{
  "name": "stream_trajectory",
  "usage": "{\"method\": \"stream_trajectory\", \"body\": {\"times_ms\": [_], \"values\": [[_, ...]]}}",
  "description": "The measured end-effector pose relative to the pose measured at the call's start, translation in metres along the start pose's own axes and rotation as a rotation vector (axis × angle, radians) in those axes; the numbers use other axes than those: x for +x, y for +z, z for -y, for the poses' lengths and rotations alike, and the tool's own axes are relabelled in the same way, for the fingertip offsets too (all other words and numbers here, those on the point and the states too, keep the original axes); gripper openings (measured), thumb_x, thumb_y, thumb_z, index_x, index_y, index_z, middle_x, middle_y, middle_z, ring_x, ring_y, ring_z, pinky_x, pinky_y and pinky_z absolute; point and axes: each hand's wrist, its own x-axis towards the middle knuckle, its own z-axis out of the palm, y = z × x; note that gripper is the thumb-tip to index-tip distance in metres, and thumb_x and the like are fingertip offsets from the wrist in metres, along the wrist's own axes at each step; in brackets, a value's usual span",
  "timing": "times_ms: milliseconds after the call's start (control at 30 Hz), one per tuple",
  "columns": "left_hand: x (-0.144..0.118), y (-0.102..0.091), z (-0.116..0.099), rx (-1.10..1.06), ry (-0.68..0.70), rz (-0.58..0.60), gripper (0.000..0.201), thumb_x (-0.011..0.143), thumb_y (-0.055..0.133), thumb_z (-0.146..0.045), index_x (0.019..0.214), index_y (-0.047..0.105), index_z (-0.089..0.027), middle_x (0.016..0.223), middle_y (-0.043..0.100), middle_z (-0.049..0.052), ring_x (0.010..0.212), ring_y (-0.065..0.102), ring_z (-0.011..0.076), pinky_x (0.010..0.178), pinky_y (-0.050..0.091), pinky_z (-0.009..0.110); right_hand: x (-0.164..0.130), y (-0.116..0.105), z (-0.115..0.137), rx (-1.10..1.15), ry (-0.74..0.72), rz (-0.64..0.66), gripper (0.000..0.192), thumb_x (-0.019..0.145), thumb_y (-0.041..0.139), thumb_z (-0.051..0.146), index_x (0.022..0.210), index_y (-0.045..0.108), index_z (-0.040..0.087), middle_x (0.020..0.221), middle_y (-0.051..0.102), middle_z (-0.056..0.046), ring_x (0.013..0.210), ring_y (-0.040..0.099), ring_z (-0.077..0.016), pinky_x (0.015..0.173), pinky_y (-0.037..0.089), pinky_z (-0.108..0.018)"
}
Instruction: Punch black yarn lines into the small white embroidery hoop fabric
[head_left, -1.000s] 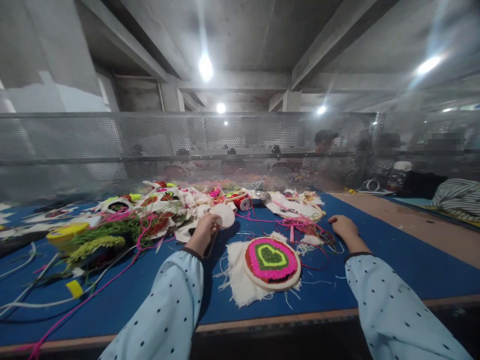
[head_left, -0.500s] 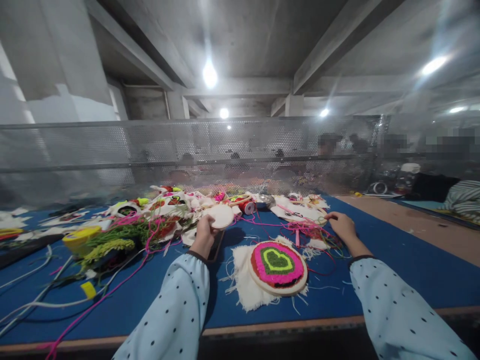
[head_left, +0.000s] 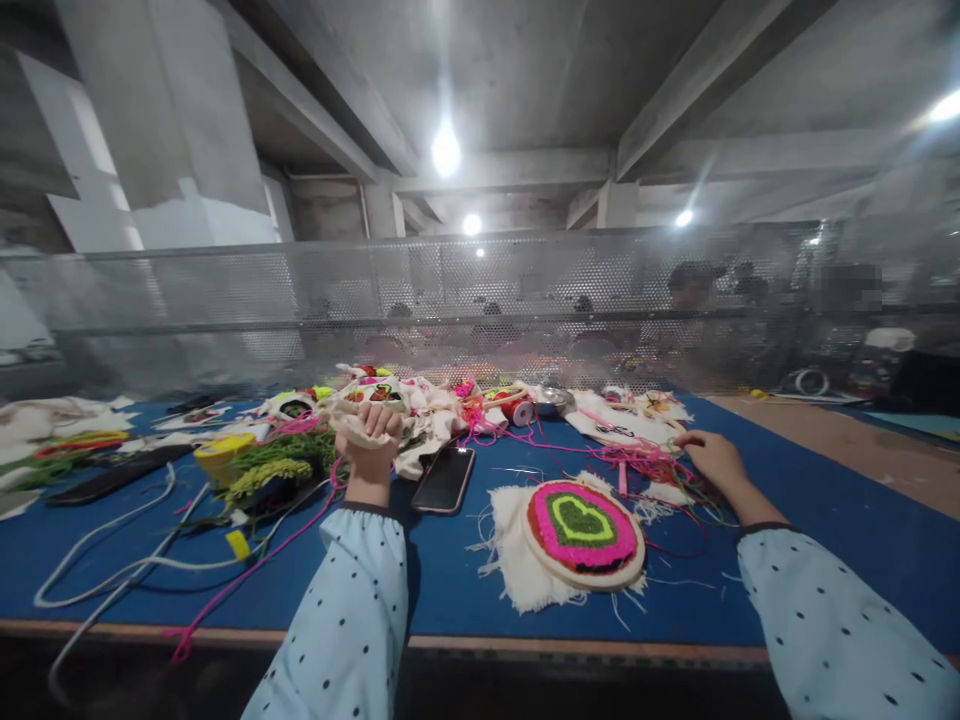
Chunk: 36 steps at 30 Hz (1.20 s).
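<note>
Gripping pale cloth point(head_left: 352, 420), seemingly, left hand point(head_left: 373, 440)

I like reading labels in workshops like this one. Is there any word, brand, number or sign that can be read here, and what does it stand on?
None: no readable text shows anywhere.
The phone lies with a dark, blank screen.
The embroidery hoop bears a green heart in pink rings, no letters.
The red thread spool and the fabric pieces beyond the left hand carry only colored patterns, too small and blurred to show any writing.
</note>
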Motion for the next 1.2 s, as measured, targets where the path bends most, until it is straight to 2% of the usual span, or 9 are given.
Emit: {"method": "stream_trajectory", "body": {"times_ms": [200,367,467,567,633,767,833,1000,1200], "values": [[0.004,0.006,-0.002,0.087,-0.101,-0.090,0.023,0.073,0.046,-0.028,0.058,0.032,-0.018,0.043,0.025,-0.007,0.035,0.021,0.0054,0.038,0.023,0.019,-0.005,-0.006,0.015,-0.030,0.051,0.076,0.024,0.063,0.048,0.014,0.071,0.070,0.018,0.076,0.069,-0.007,0.070,0.061,-0.0212,0.056,0.040,-0.026],[0.005,0.027,0.038,0.388,-0.264,-0.379,0.005,0.065,0.044,-0.018,0.067,0.048,-0.016,0.053,0.049,-0.001,0.051,0.050,0.0115,0.048,0.038,0.021,-0.006,-0.005,0.023,0.085,-0.037,0.016,0.023,0.065,0.047,0.017,0.075,0.068,0.017,0.083,0.068,-0.009,0.075,0.060,-0.0220,0.063,0.042,-0.029],[-0.009,0.038,0.080,0.717,-0.361,-0.186,0.018,0.063,0.049,-0.019,0.079,0.056,-0.014,0.061,0.054,-0.001,0.055,0.050,0.0114,0.047,0.038,0.020,-0.008,-0.003,0.039,0.234,-0.172,-0.010,0.023,0.068,0.047,0.025,0.078,0.066,0.016,0.085,0.067,-0.009,0.077,0.059,-0.0211,0.070,0.043,-0.031],[-0.025,0.043,0.112,1.053,-0.463,0.216,0.019,0.063,0.058,-0.024,0.079,0.059,-0.013,0.064,0.054,-0.001,0.055,0.045,0.0100,0.046,0.034,0.019,-0.017,0.003,0.074,0.383,-0.263,-0.036,0.028,0.071,0.047,0.033,0.085,0.064,0.016,0.090,0.065,-0.009,0.079,0.058,-0.0205,0.074,0.044,-0.034],[-0.032,0.043,0.121,1.166,-0.416,0.374,0.017,0.065,0.059,-0.026,0.075,0.057,-0.013,0.065,0.052,-0.001,0.058,0.044,0.0100,0.049,0.034,0.019,-0.026,0.011,0.107,0.502,-0.329,0.020,0.030,0.072,0.048,0.036,0.091,0.063,0.016,0.098,0.063,-0.010,0.086,0.058,-0.0204,0.078,0.044,-0.034],[-0.035,0.038,0.122,1.344,-0.270,0.475,0.012,0.071,0.054,-0.026,0.070,0.053,-0.014,0.063,0.047,-0.002,0.061,0.042,0.0110,0.056,0.035,0.021,-0.044,0.039,0.171,0.730,-0.425,0.393,0.038,0.072,0.053,0.044,0.102,0.058,0.021,0.106,0.061,-0.006,0.092,0.057,-0.0187,0.079,0.044,-0.031],[-0.035,0.036,0.119,1.418,-0.232,0.511,0.011,0.073,0.052,-0.025,0.071,0.053,-0.014,0.062,0.047,-0.002,0.062,0.043,0.0115,0.058,0.035,0.022,-0.051,0.053,0.191,0.712,-0.431,0.491,0.031,0.071,0.054,0.042,0.089,0.059,0.017,0.088,0.064,-0.005,0.082,0.059,-0.0190,0.072,0.045,-0.029],[-0.040,0.033,0.117,1.678,-0.135,0.617,0.010,0.077,0.050,-0.022,0.071,0.054,-0.015,0.069,0.054,0.000,0.067,0.047,0.0137,0.063,0.035,0.023,-0.065,0.064,0.190,0.497,-0.431,0.352,0.019,0.072,0.052,0.035,0.071,0.056,0.017,0.067,0.060,-0.002,0.065,0.055,-0.0171,0.059,0.039,-0.026],[-0.049,0.038,0.113,1.931,-0.057,0.722,0.009,0.080,0.051,-0.025,0.075,0.057,-0.020,0.076,0.060,0.004,0.073,0.052,0.0179,0.066,0.033,0.024,-0.078,0.060,0.177,0.518,-0.367,0.339,0.030,0.070,0.056,0.031,0.097,0.053,0.019,0.085,0.061,-0.003,0.067,0.057,-0.0154,0.063,0.041,-0.026]]}}
